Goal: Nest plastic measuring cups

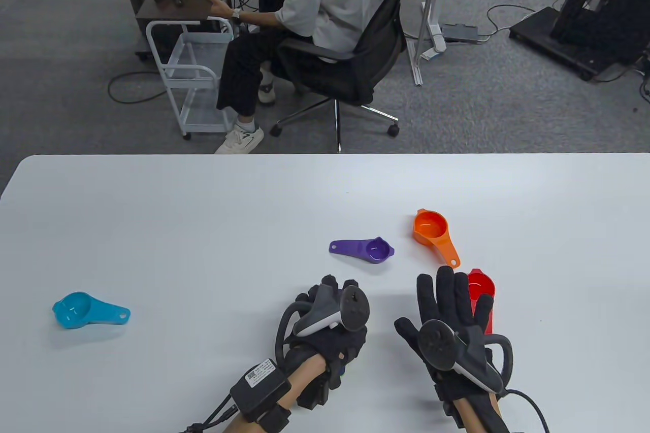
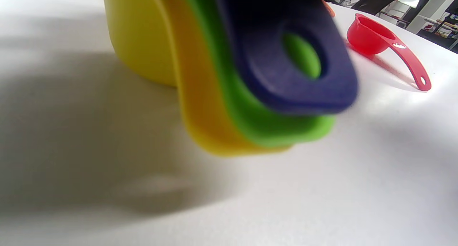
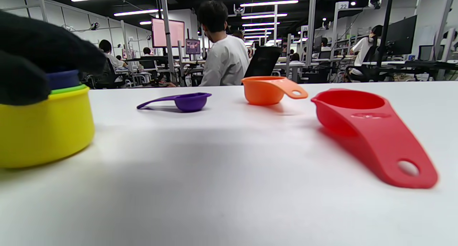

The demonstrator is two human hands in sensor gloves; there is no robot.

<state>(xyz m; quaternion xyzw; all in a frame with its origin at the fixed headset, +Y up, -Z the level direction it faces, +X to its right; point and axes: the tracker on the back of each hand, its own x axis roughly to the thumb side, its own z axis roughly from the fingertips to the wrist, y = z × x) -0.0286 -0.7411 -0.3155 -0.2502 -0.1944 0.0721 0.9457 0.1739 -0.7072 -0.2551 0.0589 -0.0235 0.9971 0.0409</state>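
Note:
My left hand (image 1: 335,288) curls over a nested stack of a yellow cup (image 3: 43,131), a green cup (image 3: 68,89) and a dark blue cup (image 3: 62,78), and its gloved fingers (image 3: 35,53) press on top. The stack stands on the table and its handles (image 2: 286,78) fill the left wrist view. In the table view the hand hides the stack. My right hand (image 1: 449,286) is open with its fingers stretched flat, just left of and partly over the red cup (image 1: 482,285) (image 3: 361,124). The purple cup (image 1: 368,250), orange cup (image 1: 434,232) and light blue cup (image 1: 81,308) lie loose.
The white table (image 1: 203,230) ends at its far edge beyond the cups. A seated person in an office chair (image 1: 325,22) and a small cart (image 1: 195,77) are behind it, off the table.

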